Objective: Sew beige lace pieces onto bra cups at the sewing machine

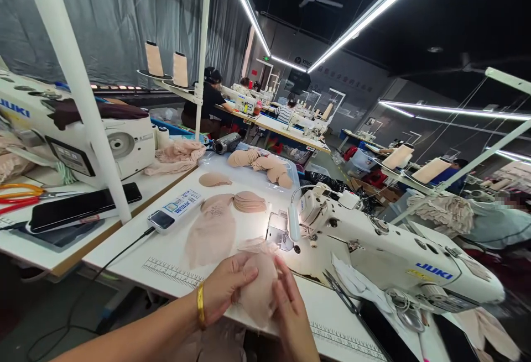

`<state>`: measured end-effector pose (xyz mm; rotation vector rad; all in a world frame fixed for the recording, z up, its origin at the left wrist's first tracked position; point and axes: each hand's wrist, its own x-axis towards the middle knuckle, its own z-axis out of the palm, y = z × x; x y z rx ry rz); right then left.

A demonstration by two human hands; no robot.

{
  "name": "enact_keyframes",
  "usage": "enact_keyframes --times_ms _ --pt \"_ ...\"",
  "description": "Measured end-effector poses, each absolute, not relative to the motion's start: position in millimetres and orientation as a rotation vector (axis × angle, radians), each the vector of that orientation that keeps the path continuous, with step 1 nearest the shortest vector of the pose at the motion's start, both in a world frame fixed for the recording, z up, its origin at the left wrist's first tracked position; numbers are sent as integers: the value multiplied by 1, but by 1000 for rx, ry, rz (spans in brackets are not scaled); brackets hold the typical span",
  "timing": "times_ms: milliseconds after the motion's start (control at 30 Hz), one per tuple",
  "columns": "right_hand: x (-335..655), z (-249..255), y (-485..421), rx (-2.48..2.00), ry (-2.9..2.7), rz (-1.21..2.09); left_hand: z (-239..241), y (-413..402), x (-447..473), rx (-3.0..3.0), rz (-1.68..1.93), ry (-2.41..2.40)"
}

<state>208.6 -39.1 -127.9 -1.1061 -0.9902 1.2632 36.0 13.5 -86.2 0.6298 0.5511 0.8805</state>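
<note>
My left hand (226, 290) and my right hand (292, 309) both grip a beige padded cup covered with sheer mesh fabric (259, 287), held just above the white sewing table (166, 251) in front of the needle area (280, 235) of a white JUKI sewing machine (394, 257). The left fingers curl over the cup's left side and a gold bangle sits on that wrist. The right fingers press along the cup's right edge. A loose piece of beige mesh (211, 232) lies flat just beyond my hands.
Stacks of beige cups (249, 202) and more cups (265, 163) lie further back. A control box (174, 210) with a cable, a black phone (83, 204), scissors (19, 193) and a second machine (83, 130) stand at left. Other people sit at distant tables.
</note>
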Motion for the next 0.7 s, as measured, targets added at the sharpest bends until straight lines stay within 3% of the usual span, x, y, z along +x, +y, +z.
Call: enact_keyframes --times_ms 133,433,700 --pt "215 -114 -35 -943 -690 1425 -80 8 30 571 857 432" --pt "193 -122 -44 -987 -634 1246 -95 20 53 519 1059 751" --pt "205 -132 -33 -990 -659 1248 -85 16 58 551 1031 677"
